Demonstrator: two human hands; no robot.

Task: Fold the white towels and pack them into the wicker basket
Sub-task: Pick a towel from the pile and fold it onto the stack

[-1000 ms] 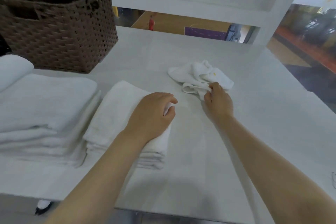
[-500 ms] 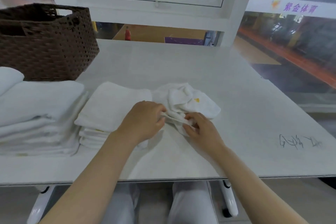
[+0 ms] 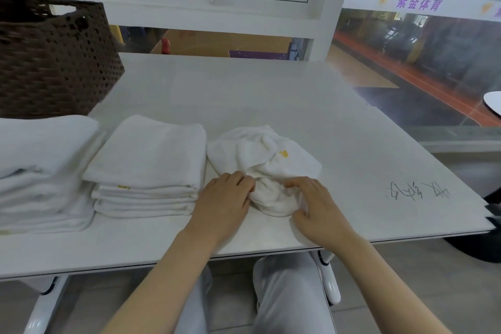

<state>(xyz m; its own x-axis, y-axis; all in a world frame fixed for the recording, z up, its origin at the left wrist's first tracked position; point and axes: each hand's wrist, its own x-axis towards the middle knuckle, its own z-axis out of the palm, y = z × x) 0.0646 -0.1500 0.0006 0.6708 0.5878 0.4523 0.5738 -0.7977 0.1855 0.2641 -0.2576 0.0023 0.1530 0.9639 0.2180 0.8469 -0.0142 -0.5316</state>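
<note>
Both hands have come together on the crumpled white towel [image 3: 260, 163], drawn a moment ago from mid-desk to the near edge of the desk [image 3: 339, 122], beside two folded stacks [image 3: 149, 154]. Folding looks about to begin. The left hand [image 3: 225, 203] and right hand [image 3: 317, 206] each have a curled grip on the cloth's near edge. The wicker basket [image 3: 54, 62] waits far left.

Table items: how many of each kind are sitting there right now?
Stacks of folded white towels: 2, the near stack and the far-left stack
Crumpled white towel, gripped by the left hand and right hand: 1
Brown wicker basket: 1
Total: 4
</note>
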